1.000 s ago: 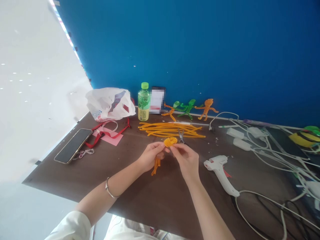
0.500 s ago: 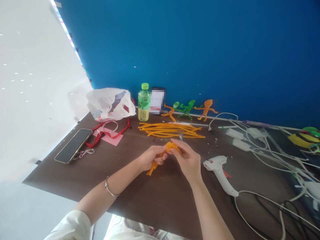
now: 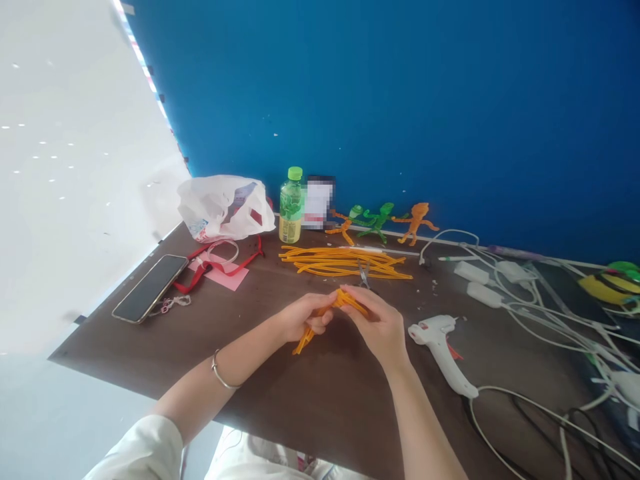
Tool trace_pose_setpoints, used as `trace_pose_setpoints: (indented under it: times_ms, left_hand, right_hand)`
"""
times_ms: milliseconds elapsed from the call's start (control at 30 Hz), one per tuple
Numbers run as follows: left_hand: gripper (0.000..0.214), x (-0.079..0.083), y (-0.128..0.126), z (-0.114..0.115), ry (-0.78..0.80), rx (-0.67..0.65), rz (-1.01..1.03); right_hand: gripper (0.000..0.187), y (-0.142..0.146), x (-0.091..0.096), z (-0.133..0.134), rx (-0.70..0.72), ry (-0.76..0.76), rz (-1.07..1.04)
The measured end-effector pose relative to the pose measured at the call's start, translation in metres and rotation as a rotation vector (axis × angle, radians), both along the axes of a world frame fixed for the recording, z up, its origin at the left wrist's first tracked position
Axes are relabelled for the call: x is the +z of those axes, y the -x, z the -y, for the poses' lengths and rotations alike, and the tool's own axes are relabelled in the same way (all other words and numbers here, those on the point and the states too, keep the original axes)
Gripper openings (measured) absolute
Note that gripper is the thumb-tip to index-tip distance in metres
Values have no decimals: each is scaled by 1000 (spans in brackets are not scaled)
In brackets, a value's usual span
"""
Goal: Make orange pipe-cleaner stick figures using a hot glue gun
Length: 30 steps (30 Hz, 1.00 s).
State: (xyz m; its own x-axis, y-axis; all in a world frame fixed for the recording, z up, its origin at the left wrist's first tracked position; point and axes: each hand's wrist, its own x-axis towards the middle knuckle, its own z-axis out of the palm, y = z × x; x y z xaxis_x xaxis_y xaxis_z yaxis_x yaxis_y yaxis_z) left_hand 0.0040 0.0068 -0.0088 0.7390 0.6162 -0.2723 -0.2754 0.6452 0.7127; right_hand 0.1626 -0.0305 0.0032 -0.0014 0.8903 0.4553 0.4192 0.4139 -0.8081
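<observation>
Over the brown table, my left hand (image 3: pixel 306 318) is closed around a bundle of orange pipe cleaners (image 3: pixel 303 343), whose loose ends stick out below the fist. My right hand (image 3: pixel 380 323) pinches the bent upper part of the same bundle, and the two hands' fingertips nearly meet there. Just beyond them lies a row of loose orange pipe cleaners (image 3: pixel 345 261), with a pair of scissors (image 3: pixel 365 275) resting at its near side. Part of the held bundle is hidden behind my fingers.
Right of my hands lies a white glue gun (image 3: pixel 443 353), with white cables and chargers (image 3: pixel 484 295) behind it. Pipe-cleaner figures (image 3: pixel 384 222) lean on the blue wall. A drink bottle (image 3: pixel 291 207), a plastic bag (image 3: pixel 225 210) and a phone (image 3: pixel 151 289) are at the left.
The top of the orange bundle looks flatter, and my right fingers have closed farther over it. The view has shifted slightly; the things on the table stay put.
</observation>
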Motion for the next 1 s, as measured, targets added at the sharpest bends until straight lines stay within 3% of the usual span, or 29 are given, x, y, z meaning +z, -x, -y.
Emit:
trace_pose_setpoints:
  times_ms: [233, 433, 533, 667, 833, 1000]
  left_hand:
    - [30, -2, 1, 1, -6, -28, -47]
    - [34, -4, 0, 0, -47, 18, -47]
    - [36, -2, -2, 2, -96, 74, -28]
    - [35, -2, -4, 5, -166, 182, 31]
    - [38, -5, -7, 7, -255, 312, -7]
    - [39, -3, -7, 7, -460, 409, -157]
  right_hand:
    - [15, 6, -4, 1, -78, -18, -23]
    - [23, 11, -6, 2, -95, 65, -166]
    - [19, 12, -7, 1, -92, -9, -154]
    - [9, 15, -5, 2, -196, -93, -180]
    - [10, 21, 0, 4, -150, 83, -283]
    - [17, 22, -1, 2, -95, 266, -503]
